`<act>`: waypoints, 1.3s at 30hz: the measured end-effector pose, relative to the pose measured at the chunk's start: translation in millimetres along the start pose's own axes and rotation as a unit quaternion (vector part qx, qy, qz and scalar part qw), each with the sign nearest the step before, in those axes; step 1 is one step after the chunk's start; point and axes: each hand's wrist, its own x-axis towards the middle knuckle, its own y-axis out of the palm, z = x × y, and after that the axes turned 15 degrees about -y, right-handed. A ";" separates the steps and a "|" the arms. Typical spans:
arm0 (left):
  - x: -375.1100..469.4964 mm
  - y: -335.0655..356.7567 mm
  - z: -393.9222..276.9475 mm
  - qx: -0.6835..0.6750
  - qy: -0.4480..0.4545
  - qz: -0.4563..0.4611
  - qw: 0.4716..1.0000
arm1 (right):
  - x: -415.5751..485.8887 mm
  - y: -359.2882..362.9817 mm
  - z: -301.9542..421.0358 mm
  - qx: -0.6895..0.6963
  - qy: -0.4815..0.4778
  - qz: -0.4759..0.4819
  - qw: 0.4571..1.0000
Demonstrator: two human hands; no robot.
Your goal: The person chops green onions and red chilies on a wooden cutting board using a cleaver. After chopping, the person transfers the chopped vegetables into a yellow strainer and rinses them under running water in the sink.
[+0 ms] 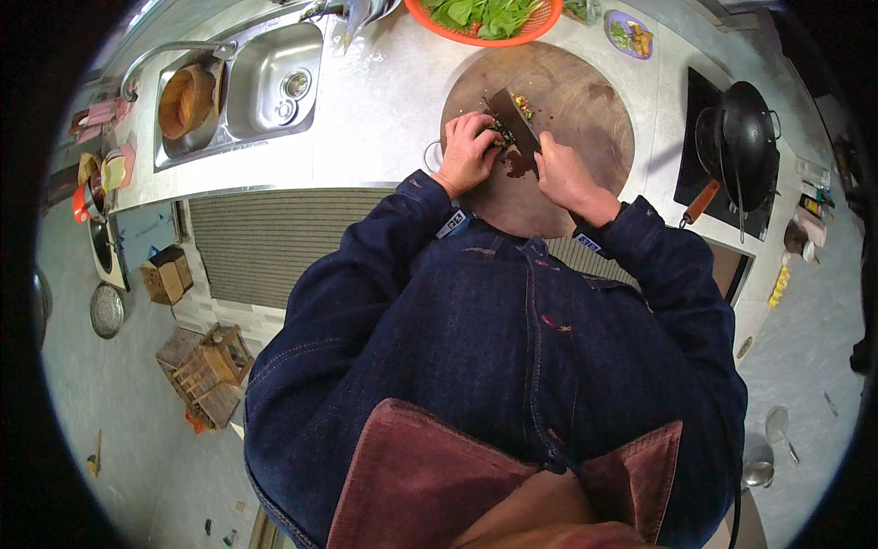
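Observation:
A round wooden chopping board (590,103) lies on the counter in front of me. My right hand (571,173) grips the handle of a kitchen cleaver (513,120), whose broad dark blade is on the board and points away from me. To the blade's left, my left hand (470,152) presses curled fingers onto a bunch of dark green leafy food (505,134). Chopped bits of red, yellow and green (523,106) lie beyond the blade's right side. A dark wet patch (516,165) marks the wood between the hands.
An orange colander (473,36) of green leaves stands behind the board, with a purple dish (645,55) of food to its right. A black wok (749,144) rests on the hob at right. At left is a steel double sink (264,123) holding a wooden tub (185,103).

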 end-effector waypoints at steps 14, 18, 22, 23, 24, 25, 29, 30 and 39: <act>-3.8 10.4 17.9 -0.079 -0.032 0.013 0.996 | -3.6 7.3 15.3 -0.024 0.054 0.115 0.992; -2.3 11.2 17.7 -0.082 -0.039 0.012 0.996 | 2.5 16.3 12.8 -0.032 0.033 0.104 0.993; -3.3 10.8 18.3 -0.088 -0.040 0.016 0.995 | 5.8 39.0 9.5 -0.073 0.021 0.060 0.995; -4.0 10.6 18.4 -0.090 -0.039 0.014 0.995 | 5.0 43.0 7.2 -0.051 0.029 0.044 0.997; -3.9 10.8 18.2 -0.092 -0.038 0.012 0.995 | 4.1 44.5 3.8 -0.029 0.042 0.031 0.998; -3.7 10.9 18.1 -0.093 -0.035 0.009 0.995 | 4.2 44.5 -0.1 -0.008 0.062 0.020 0.998; -3.7 10.6 17.7 -0.072 -0.020 -0.005 0.997 | 3.7 34.9 -11.3 0.001 0.029 -0.030 0.999; -4.1 10.3 17.3 -0.061 -0.015 -0.007 0.998 | 2.7 30.3 -12.6 -0.003 0.020 -0.023 1.000; -4.0 7.9 14.5 -0.006 -0.014 -0.024 1.000 | 12.2 2.3 -0.5 -0.060 0.023 0.068 0.996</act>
